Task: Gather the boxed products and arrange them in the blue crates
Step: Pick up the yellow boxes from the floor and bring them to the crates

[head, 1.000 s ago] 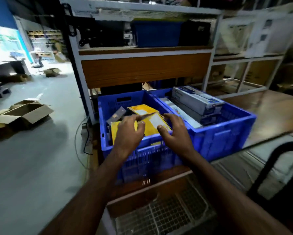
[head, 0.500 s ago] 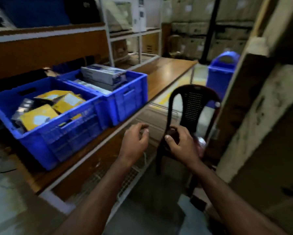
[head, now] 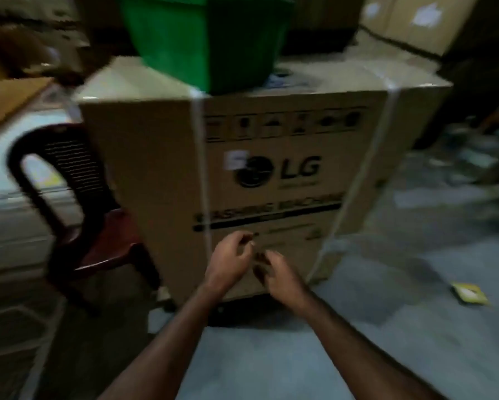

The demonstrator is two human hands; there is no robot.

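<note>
Head view frames two bare forearms reaching forward over a grey concrete floor [head: 386, 356]. Left hand [head: 231, 262] is seen with fingers loosely curled and nothing held; right hand [head: 280, 277] is likewise loosely curled and empty, just beside the left. Behind them a large brown cardboard carton [head: 285, 180] marked LG and bound with white straps is stood on the floor. A small yellow packet [head: 469, 293] is seen lying on the floor to the right. A dark maroon plastic chair [head: 77, 203] is placed left of the carton. A green plastic tub [head: 207, 39] is set on top. No blue crates are shown.
</note>
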